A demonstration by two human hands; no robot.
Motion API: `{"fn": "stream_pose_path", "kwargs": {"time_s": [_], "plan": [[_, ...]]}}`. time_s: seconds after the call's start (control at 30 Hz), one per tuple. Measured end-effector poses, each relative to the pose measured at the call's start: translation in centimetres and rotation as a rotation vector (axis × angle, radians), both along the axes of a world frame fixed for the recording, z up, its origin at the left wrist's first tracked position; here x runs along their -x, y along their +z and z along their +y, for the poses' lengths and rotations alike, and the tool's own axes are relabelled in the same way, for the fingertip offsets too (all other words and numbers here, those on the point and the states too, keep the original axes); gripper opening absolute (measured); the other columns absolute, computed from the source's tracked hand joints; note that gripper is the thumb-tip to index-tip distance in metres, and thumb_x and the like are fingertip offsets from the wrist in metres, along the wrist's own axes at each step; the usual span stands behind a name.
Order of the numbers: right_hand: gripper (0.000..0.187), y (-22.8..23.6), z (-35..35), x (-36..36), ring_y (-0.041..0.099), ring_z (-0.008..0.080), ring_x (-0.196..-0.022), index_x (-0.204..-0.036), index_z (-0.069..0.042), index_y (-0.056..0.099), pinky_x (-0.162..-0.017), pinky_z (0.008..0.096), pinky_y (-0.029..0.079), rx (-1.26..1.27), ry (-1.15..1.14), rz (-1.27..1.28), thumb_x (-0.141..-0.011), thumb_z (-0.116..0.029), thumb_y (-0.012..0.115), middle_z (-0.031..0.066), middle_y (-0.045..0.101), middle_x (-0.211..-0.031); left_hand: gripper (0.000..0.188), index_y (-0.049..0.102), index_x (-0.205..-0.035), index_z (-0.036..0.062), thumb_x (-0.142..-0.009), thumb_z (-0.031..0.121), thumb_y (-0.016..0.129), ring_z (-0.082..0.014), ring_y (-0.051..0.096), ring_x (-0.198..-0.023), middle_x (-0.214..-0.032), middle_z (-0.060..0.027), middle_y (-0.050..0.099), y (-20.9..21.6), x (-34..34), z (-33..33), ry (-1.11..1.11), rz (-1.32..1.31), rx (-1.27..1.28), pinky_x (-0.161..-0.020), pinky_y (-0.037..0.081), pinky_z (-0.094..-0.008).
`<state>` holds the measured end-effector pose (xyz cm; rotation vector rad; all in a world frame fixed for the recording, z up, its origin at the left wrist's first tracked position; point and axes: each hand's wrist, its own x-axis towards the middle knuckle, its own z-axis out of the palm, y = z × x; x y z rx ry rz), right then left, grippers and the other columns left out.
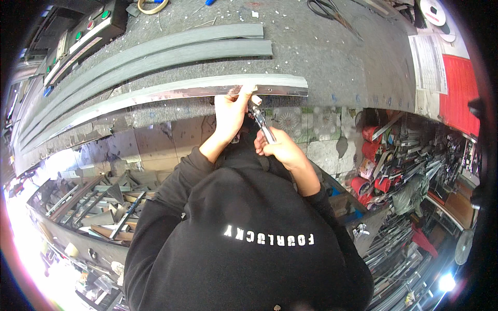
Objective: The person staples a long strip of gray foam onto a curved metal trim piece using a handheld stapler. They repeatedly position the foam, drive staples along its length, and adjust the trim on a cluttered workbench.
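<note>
A long grey metal profile (202,89) lies along the near edge of the workbench, its front face shiny, with a small hole to the right of my fingers. My left hand (230,115) is closed on its near edge, thumb and fingers pinched together. In my right hand (282,147) is a silver pliers-like hand tool (263,124), gripped by its shiny handles and tilted up towards the profile. A small whitish piece (256,98) shows at the tool's upper end, beside my left thumb. What the tool's jaws touch is hidden.
Two more grey profiles (223,47) lie farther back on the bench (332,62). Scissors (332,14) and a tape roll (152,5) sit at the back. A control box with green buttons (85,39) stands left. Offcuts fill a bin (106,207) at lower left; red rolls (369,150) lie right.
</note>
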<state>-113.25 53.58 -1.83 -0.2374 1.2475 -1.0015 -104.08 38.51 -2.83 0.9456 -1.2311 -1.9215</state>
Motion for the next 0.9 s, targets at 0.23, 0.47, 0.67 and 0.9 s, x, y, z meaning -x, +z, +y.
{"fn": "stream_pose_path", "kwargs": {"time_s": [0.23, 0.47, 0.67, 0.9], "plan": [[0.037, 3.9, 3.0, 0.5, 0.061, 0.0199, -0.086, -0.113, 0.003, 0.052, -0.078, 0.0296, 0.050, 0.390, -0.005, 1.076, -0.076, 0.010, 0.050, 0.0131, 0.062, -0.111, 0.032, 0.071, -0.084, 0.0000, -0.091, 0.031, 0.066, -0.0026, 0.042, -0.047, -0.065, -0.0024, 0.066, -0.1, -0.4, 0.4, -0.051, -0.215, -0.147, -0.045, 0.036, -0.0195], [0.027, 3.4, -2.3, 3.0, 0.047, 0.0054, -0.046, -0.113, 0.005, 0.059, -0.045, 0.0203, 0.039, 0.228, -0.039, 0.531, -0.097, -0.015, 0.052, 0.0105, 0.069, -0.104, 0.053, 0.071, -0.075, -0.0002, -0.087, 0.050, 0.063, -0.0052, 0.044, -0.039, -0.055, -0.0033, 0.061, -1.6, -1.7, 2.2, -0.134, -0.428, -0.299, -0.039, 0.032, -0.0214], [0.028, 0.3, -6.4, 3.9, 0.048, 0.0073, -0.046, -0.115, 0.003, 0.059, -0.043, 0.0196, 0.039, 0.213, -0.147, 0.519, -0.098, -0.018, 0.051, 0.0138, 0.066, -0.109, 0.046, 0.071, -0.076, -0.0016, -0.087, 0.043, 0.066, -0.0052, 0.043, -0.038, -0.050, -0.0024, 0.056, -2.3, -3.8, 1.6, 0.013, -0.338, -0.272, -0.039, 0.033, -0.0202], [0.025, -1.4, -6.2, 5.4, 0.045, 0.0075, -0.038, -0.105, 0.006, 0.058, -0.036, 0.0208, 0.032, 0.255, -0.181, 0.346, -0.098, -0.017, 0.051, 0.0217, 0.066, -0.104, 0.029, 0.067, -0.090, -0.0019, -0.091, 0.027, 0.065, -0.0058, 0.048, -0.050, -0.073, -0.0055, 0.066, -2.6, -11.5, -2.3, 0.510, -0.320, -0.161, -0.044, 0.038, -0.0197]]}}
